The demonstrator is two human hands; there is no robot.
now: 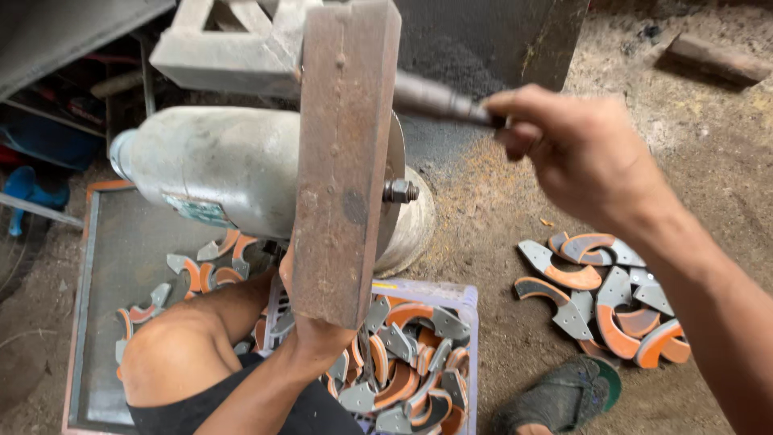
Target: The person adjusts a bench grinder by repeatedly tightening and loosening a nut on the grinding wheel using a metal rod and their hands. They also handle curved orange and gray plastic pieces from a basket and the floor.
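Note:
My right hand (580, 153) grips a dark metal handle (439, 101) that sticks out from behind a rusty upright steel bar (342, 161). My left hand (318, 334) reaches up under the bar's lower end, mostly hidden by it, so what it holds cannot be made out. Behind the bar sits a grey motor (209, 165) with a round grinding wheel (407, 229) and a nut (400, 192) on its shaft. Below my left hand stands a pale crate (455, 294) filled with several curved grey and orange metal pieces.
A pile of curved grey-orange pieces (608, 294) lies on the dirt floor at right. More such pieces (201, 270) rest on a grey tray (113, 242) at left. My bare knee (173, 354) is over the tray, and my sandalled foot (564, 399) is at bottom right.

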